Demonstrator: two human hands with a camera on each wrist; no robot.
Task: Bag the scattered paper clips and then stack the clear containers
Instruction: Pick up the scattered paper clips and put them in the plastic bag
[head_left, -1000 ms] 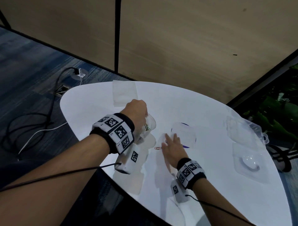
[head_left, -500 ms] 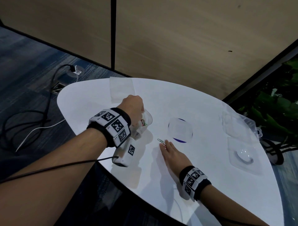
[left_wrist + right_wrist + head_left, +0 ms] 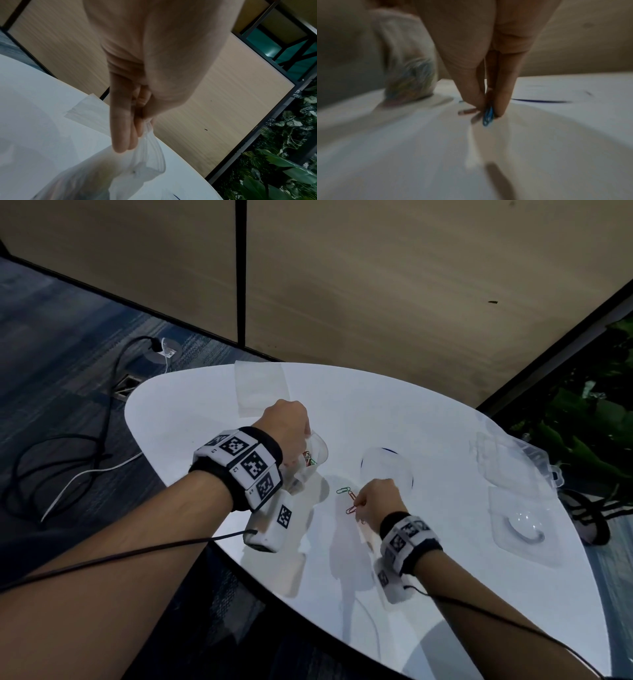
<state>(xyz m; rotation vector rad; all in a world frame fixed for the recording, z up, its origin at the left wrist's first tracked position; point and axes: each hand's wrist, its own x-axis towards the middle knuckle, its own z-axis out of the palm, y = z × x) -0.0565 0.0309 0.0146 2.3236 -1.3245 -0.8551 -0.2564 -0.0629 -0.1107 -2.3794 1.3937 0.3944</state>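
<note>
My left hand (image 3: pixel 289 426) grips the mouth of a clear zip bag (image 3: pixel 310 462) (image 3: pixel 147 162) just above the white table; coloured paper clips show inside it. To its right, my right hand (image 3: pixel 371 498) pinches a blue paper clip (image 3: pixel 488 117) between thumb and fingers, low over the table. A green clip (image 3: pixel 343 490) and reddish clips (image 3: pixel 351 508) lie by those fingertips. A round clear container (image 3: pixel 387 472) sits just beyond the right hand. Two more clear containers (image 3: pixel 513 463) (image 3: pixel 522 523) rest at the table's right edge.
A flat clear bag (image 3: pixel 260 386) lies at the far side of the table (image 3: pixel 428 594). Cables and a floor socket (image 3: pixel 128 381) are on the carpet to the left. A wooden wall panel stands behind, plants to the right.
My right hand went from lying flat on the table with straight fingers to a pinch on a clip, drawing slightly back. The left hand kept its hold on the bag.
</note>
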